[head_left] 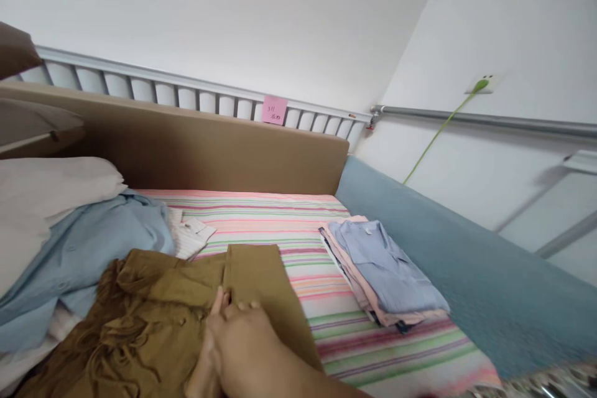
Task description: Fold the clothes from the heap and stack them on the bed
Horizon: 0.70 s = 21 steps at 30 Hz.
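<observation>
An olive-brown garment (140,311) with a drawstring and small buttons lies on the striped bed sheet, its right part (261,273) folded flat. Over its middle, along the edge of the fold, my two hands are close together. My right hand (247,336) reaches in from the lower right, fingers curled on the cloth, and partly covers my left hand. Of my left hand (208,348) one side and a finger pointing away from me show; it appears closed on the same cloth, with most of its fingers hidden.
A stack of folded clothes (387,267) with a blue shirt on top lies to the right. Loose light-blue (93,242) and white clothes (56,186) are heaped at the left. A brown padded board (224,155) and a blue one (429,230) border the bed.
</observation>
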Available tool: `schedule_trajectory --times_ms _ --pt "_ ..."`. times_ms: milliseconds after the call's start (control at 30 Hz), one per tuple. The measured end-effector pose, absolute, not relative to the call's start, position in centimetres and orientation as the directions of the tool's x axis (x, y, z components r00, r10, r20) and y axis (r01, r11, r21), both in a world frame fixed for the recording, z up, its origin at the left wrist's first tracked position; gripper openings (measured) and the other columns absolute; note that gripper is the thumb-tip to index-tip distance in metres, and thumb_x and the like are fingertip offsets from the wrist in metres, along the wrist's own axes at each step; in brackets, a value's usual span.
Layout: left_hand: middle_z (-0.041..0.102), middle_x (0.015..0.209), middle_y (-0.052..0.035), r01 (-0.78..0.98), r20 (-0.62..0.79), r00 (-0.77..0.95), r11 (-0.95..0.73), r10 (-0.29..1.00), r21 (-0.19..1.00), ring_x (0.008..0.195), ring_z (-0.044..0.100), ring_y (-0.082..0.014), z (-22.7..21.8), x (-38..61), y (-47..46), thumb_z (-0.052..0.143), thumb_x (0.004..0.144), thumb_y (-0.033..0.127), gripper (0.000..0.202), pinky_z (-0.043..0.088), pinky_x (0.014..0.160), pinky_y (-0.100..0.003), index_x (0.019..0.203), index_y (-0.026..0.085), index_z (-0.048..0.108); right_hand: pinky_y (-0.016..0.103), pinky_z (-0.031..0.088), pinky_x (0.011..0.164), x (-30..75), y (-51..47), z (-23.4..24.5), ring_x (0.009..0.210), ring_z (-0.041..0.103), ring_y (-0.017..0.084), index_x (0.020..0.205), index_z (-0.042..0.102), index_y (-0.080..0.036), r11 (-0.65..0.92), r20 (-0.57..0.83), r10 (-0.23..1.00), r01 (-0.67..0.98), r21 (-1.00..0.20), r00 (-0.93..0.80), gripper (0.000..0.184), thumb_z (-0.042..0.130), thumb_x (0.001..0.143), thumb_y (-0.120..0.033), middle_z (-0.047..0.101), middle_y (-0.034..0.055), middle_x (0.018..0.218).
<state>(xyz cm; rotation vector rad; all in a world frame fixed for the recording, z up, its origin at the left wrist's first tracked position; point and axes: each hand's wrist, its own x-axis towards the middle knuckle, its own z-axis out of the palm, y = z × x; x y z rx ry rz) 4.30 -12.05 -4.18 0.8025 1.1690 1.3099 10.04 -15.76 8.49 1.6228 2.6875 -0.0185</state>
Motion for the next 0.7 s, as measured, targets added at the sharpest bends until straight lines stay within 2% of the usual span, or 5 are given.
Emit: schedule_trajectory --times_ms 100,200,400,567,700 --pt "0.071 0.076 -0.0053 -0.52 -0.381 0.152 0.402 0.912 0.754 0.086 0.066 -0.0226 -2.3 4.4 -12.2 0.046 0.081 0.051 0.044 0.05 0.084 -0.037 0.103 0.016 0.064 0.035 0.048 0.082 15.7 -18.7 10.2 0.091 0.063 0.021 0.106 0.063 -0.027 0.427 0.172 0.904 0.817 -0.386 -0.392 0.025 0.05 0.085 -0.03 0.069 0.0036 0.1" --pt "0.071 0.084 -0.0087 -0.594 -0.436 0.393 0.585 0.81 0.552 0.088 0.067 -0.023 0.0 4.4 -12.3 0.046 0.083 0.047 0.043 0.051 0.083 -0.038 0.104 0.014 0.062 0.038 0.041 0.095 21.1 -20.8 8.0 0.111 0.055 0.023 0.118 0.058 -0.02 0.287 0.213 0.955 0.833 -0.473 -0.208 0.035 0.045 0.087 -0.031 0.061 0.0092 0.121" --pt "0.069 0.098 -0.0089 -0.457 -0.446 -0.003 0.396 0.895 0.797 0.085 0.067 -0.0162 0.4 4.4 -13.1 0.055 0.08 0.025 0.028 0.05 0.084 -0.034 0.107 0.016 0.056 0.045 0.029 0.104 24.1 -25.5 1.3 0.112 0.054 0.024 0.099 0.068 -0.026 0.317 0.0 0.927 0.784 -0.533 -0.375 0.025 0.055 0.082 -0.038 0.065 0.0056 0.114" --pt "0.06 0.12 -0.0159 -0.264 -0.351 -0.185 0.298 0.918 0.918 0.107 0.059 -0.0223 0.0 4.7 -15.0 0.061 0.072 0.018 0.049 0.045 0.093 -0.036 0.119 0.013 0.048 0.032 0.046 0.078 26.7 -22.9 1.1 0.084 0.061 0.021 0.085 0.066 -0.02 0.09 0.157 0.987 0.663 -0.743 0.041 0.034 0.039 0.086 -0.04 0.069 0.0085 0.088" --pt "0.038 0.144 -0.0145 0.213 0.041 -0.243 0.012 0.969 0.977 0.133 0.033 -0.0238 0.3 6.2 -18.2 0.053 0.077 0.02 0.059 0.026 0.111 -0.041 0.133 0.012 0.039 0.031 0.049 0.071 28.6 -17.9 -0.2 0.083 0.065 0.022 0.089 0.064 -0.019 -0.211 -0.092 0.963 0.5 -0.84 0.253 0.032 0.045 0.08 -0.043 0.07 0.01 0.089"
